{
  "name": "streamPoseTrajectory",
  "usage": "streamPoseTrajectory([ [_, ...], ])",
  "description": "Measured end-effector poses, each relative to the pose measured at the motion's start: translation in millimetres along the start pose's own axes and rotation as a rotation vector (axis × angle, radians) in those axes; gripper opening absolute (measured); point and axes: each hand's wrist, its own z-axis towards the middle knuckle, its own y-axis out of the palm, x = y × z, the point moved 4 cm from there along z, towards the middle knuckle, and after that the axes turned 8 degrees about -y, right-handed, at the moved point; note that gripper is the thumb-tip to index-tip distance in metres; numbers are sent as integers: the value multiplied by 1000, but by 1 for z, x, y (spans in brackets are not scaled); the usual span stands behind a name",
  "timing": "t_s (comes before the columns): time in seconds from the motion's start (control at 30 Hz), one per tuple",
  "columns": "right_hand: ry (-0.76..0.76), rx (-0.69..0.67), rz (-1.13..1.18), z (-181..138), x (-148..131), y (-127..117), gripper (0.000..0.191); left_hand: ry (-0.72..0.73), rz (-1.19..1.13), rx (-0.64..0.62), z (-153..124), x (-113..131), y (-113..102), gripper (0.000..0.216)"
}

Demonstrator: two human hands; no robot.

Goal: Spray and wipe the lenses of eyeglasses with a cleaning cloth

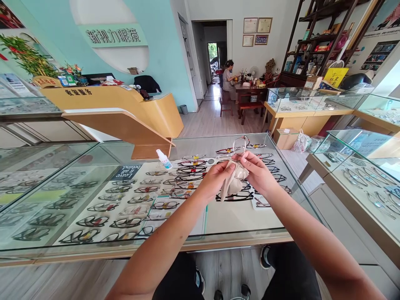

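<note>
Both my hands meet above a glass display counter (237,216). My left hand (215,177) pinches a beige cleaning cloth (234,183) that hangs down between the hands. My right hand (258,171) grips a pair of thin-framed glasses (240,145), one round lens sticking up above my fingers, with the cloth wrapped against the lower part of the frame. A small white spray bottle (163,158) with a blue band lies on the glass to the left of my hands. Rows of eyeglass frames (125,200) lie inside the case under the glass.
A yellow reception desk (125,104) stands beyond the counter at left. More glass cases (359,166) run along the right. A person (228,77) sits at a dark wooden table at the back, near a doorway. Shelves stand at the back right.
</note>
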Motion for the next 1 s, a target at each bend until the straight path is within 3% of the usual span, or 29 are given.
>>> streamPoseTrajectory([
  [0.27, -41, -4, -157, 1, -3, -5, 22, -44, -135, 42, 1, -3, -3, 53],
  [0.57, -581, -93, -884, -7, -27, 6, 3, 115, -151, 126, 4, 10, -14, 52],
  [0.67, -668, -72, -987, -8, -30, 8, 6, 160, -85, 144, 2, 10, -14, 52],
  [0.87, -686, -59, -1021, -9, -32, 8, 5, 212, 38, 183, 1, 12, -15, 53],
  [1.0, -427, 36, -755, -3, -26, -6, 12, 192, 183, 156, -2, 11, -11, 53],
])
